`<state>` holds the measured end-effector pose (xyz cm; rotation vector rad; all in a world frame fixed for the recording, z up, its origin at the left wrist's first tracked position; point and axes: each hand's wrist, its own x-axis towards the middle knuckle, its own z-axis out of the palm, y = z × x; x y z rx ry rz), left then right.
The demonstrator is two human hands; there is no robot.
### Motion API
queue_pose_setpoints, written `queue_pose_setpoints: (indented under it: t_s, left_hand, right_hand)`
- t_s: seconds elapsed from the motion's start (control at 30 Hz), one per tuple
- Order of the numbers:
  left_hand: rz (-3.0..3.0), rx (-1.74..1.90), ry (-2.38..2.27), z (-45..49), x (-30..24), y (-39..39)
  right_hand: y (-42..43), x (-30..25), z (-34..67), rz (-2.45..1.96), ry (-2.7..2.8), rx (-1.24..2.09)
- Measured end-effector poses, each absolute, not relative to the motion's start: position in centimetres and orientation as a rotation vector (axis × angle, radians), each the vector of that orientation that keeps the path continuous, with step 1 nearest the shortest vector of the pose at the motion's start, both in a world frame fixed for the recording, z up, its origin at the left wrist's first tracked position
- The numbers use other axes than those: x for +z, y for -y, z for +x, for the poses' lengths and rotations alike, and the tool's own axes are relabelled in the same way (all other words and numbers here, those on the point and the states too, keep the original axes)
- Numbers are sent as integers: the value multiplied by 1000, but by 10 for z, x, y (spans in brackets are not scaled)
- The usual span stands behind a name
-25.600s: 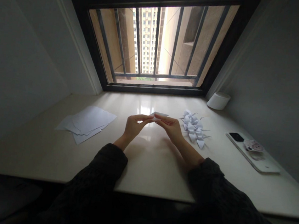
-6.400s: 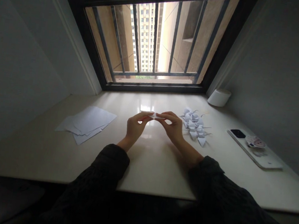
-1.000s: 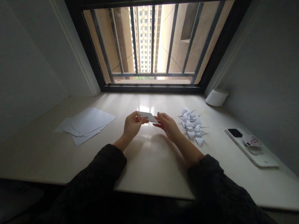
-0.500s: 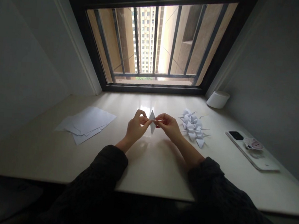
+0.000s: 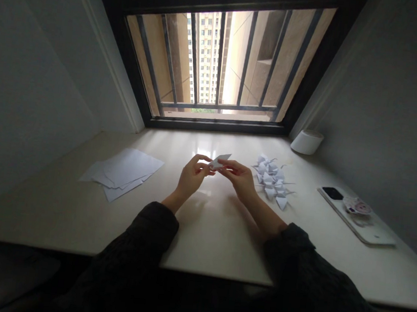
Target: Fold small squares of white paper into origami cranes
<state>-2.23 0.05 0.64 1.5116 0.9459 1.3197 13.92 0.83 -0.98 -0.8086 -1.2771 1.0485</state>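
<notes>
Between my two hands, above the pale tabletop point(image 5: 217, 246), is a small folded piece of white paper point(image 5: 221, 160), its pointed end slanting up to the right. My left hand point(image 5: 192, 175) pinches its near left end with thumb and fingers. From the other side my right hand point(image 5: 239, 176) grips the paper's lower right edge, fingertips nearly meeting those of the left. Part of the paper is hidden behind the fingers. Right of my right hand sits a cluster of several folded white paper cranes point(image 5: 271, 178).
Loose white paper sheets point(image 5: 128, 170) lie overlapping on the left. A phone point(image 5: 358, 216) with a round grip on its back lies at the right. Near the window frame point(image 5: 219, 126) stands a white rounded object point(image 5: 307, 142) in the back right corner.
The folded paper has turned from upright, with points up and down, to slanting up to the right. My fingers have shifted around it. The view has moved slightly.
</notes>
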Motion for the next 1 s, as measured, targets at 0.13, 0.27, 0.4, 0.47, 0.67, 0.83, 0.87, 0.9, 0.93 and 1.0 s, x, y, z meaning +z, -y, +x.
queue_pose_setpoints:
  t_s: [0.13, 0.27, 0.4, 0.47, 0.67, 0.83, 0.87, 0.9, 0.93, 1.0]
  left_hand:
    - [1536, 1287, -956, -27, 8, -3]
    - [1563, 1276, -975, -28, 7, -5]
    - [1558, 1298, -961, -27, 7, -6]
    - [1592, 1318, -952, -27, 8, -5]
    - [1746, 1412, -1000, -27, 10, 2]
    - [1866, 1515, -1081, -30, 12, 5]
    - [1874, 1525, -1090, -30, 12, 5]
    - [1874, 1533, -1093, -30, 12, 5]
    - [1868, 1537, -1093, -30, 12, 5]
    - [1851, 1540, -1095, -30, 12, 4]
  right_hand:
    - [-7, -8, 139, -728, 1435, 1035]
    - [-5, -5, 140, -751, 1558, 1016]
    - [-6, -6, 140, -754, 1493, 1025]
    - [-6, -7, 140, -763, 1440, 1032]
    - [-3, -4, 137, -756, 1327, 1094]
    - [0, 0, 136, -768, 1299, 1120]
    - [0, 0, 136, -771, 1303, 1118]
    - [0, 0, 136, -770, 1306, 1118]
    - [0, -1, 136, -763, 1308, 1120]
    - [0, -1, 136, -740, 1307, 1129]
